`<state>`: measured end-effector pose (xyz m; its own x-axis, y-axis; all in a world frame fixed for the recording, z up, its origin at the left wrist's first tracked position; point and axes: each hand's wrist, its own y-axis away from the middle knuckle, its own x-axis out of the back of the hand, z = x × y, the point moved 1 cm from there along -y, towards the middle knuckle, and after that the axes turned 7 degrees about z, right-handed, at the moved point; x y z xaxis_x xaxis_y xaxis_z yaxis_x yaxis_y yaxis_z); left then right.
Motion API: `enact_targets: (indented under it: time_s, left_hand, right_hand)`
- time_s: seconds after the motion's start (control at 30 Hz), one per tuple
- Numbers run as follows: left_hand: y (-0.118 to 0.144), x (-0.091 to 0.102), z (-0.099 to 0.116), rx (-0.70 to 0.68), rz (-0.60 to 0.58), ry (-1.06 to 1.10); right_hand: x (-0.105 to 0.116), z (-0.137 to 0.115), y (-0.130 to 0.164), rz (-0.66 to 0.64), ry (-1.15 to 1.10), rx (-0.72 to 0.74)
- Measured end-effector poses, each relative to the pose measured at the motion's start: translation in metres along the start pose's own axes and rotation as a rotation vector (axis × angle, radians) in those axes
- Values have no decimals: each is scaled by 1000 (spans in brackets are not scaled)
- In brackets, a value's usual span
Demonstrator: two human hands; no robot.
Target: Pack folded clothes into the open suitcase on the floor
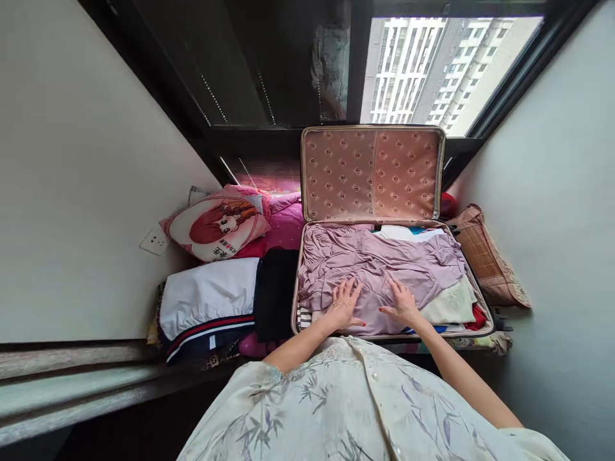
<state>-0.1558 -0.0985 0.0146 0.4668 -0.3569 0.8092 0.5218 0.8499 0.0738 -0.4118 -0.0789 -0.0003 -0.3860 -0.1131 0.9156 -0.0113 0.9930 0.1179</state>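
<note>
Here, two hands [343,302] [401,301], one suitcase [372,173].

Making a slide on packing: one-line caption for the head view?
Both hands, left hand and right hand, press flat on lilac garment in open suitcase.

The suitcase [307,282] lies open in front of the person, and its lid [372,173] stands up behind it against the window [446,70]. The garment [375,269] lies on top of the other clothes in the suitcase. The left hand [343,304] and the right hand [401,304] rest flat on the garment, side by side. The folded clothes [211,301] lie left of the suitcase, the cushion [218,224] behind them. The bag [485,256] lies right of the suitcase.
</note>
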Motion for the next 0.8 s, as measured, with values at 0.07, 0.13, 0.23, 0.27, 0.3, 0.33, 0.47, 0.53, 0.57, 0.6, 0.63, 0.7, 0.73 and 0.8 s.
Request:
enact_targets:
  time_s: [0.07, 0.13, 0.23, 0.27, 0.3, 0.33, 0.47, 0.53, 0.57, 0.6, 0.63, 0.7, 0.73, 0.8]
  left_hand:
    - [-9, -9, 6, 34, -26, -31]
    - [-8, -12, 6, 66, 5, -47]
    - [2, -9, 0, 105, 65, -64]
    - [7, -8, -2, 118, 78, -67]
    - [11, -7, -3, 133, 87, -68]
    - [15, -6, -4, 147, 93, -64]
    - [24, -7, -3, 164, 130, -24]
    - [27, -8, -3, 153, 150, -3]
    - [29, -8, -3, 148, 157, 6]
    - [31, -7, -4, 142, 161, 16]
    - [33, -6, -4, 137, 164, 27]
    - [38, -3, -6, 132, 183, 48]
    - [41, -2, -7, 133, 199, 58]
    - [47, 0, -10, 145, 236, 75]
  right_hand:
    - [11, 7, -15, 43, 13, -14]
    - [29, 28, -34, 105, 61, -70]
    - [59, 77, -62, 209, 137, -199]
    - [68, 94, -70, 234, 151, -242]
    - [76, 109, -77, 250, 158, -278]
    - [82, 122, -84, 258, 162, -304]
    - [90, 142, -110, 265, 167, -239]
    - [88, 136, -124, 225, 170, -127]
    - [86, 131, -130, 190, 170, -76]
    - [85, 126, -137, 151, 169, -35]
    - [83, 121, -143, 112, 167, -5]
    - [82, 113, -154, 51, 163, 35]
    - [82, 110, -158, 30, 165, 49]
    - [83, 106, -162, -3, 180, 70]
